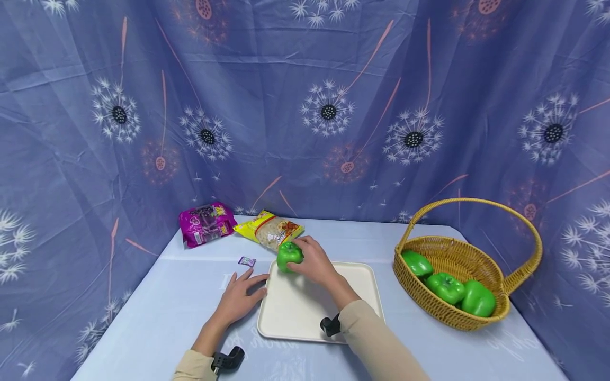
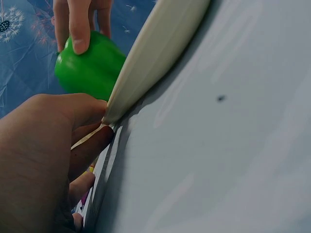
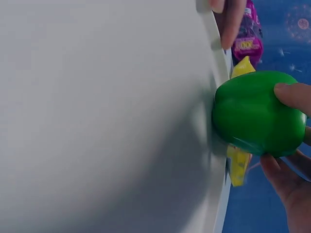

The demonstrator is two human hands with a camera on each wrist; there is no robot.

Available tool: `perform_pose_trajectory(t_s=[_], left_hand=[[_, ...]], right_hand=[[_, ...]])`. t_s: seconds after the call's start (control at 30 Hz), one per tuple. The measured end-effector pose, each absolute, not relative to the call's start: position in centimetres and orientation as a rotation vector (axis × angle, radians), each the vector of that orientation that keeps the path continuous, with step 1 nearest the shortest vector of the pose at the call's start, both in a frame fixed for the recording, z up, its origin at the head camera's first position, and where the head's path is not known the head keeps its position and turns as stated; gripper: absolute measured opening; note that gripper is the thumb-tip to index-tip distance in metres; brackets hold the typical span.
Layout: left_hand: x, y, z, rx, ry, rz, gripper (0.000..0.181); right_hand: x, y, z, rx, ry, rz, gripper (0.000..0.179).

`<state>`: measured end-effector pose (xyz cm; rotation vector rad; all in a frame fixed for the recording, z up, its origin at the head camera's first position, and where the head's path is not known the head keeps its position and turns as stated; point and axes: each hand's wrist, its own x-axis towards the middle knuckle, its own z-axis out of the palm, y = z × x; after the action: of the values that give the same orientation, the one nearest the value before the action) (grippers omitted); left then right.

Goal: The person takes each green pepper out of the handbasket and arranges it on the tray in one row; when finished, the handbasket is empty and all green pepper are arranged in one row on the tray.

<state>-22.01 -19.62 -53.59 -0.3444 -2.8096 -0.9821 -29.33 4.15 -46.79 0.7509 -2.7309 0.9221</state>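
My right hand [image 1: 314, 260] grips a green bell pepper [image 1: 288, 257] at the far left corner of a cream rectangular tray [image 1: 305, 323]. In the right wrist view, thumb and fingers hold the upper end of the pepper [image 3: 252, 114], whose lower end is close to the tray's rim; whether it bears on the tray I cannot tell. On the tray's left side, my left hand [image 1: 240, 299] has its fingers spread, with thumb and forefinger touching the edge. The left wrist view shows those fingertips against the tray rim [image 2: 146, 63].
On the right stands a wicker basket [image 1: 457, 254] with a tall handle, holding several green bell peppers [image 1: 445, 287]. A purple snack bag [image 1: 207, 225] and a yellow snack bag [image 1: 271, 229] lie at the back left. A small purple wrapped candy [image 1: 247, 261] lies beyond my left hand.
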Motion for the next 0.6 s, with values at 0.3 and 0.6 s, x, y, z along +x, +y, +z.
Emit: perform_pose_trajectory(t_s=[0.3, 0.6], left_hand=[[-22.0, -19.6, -53.5, -0.355, -2.804, -0.984, 0.036], [-22.0, -19.6, -53.5, -0.364, -2.792, -0.969, 0.037]], right_hand=[[-28.9, 2.4, -46.8, 0.738, -2.746, 0.872, 0.067], [-28.6, 1.3, -46.8, 0.713, -2.756, 0.861, 0.07]])
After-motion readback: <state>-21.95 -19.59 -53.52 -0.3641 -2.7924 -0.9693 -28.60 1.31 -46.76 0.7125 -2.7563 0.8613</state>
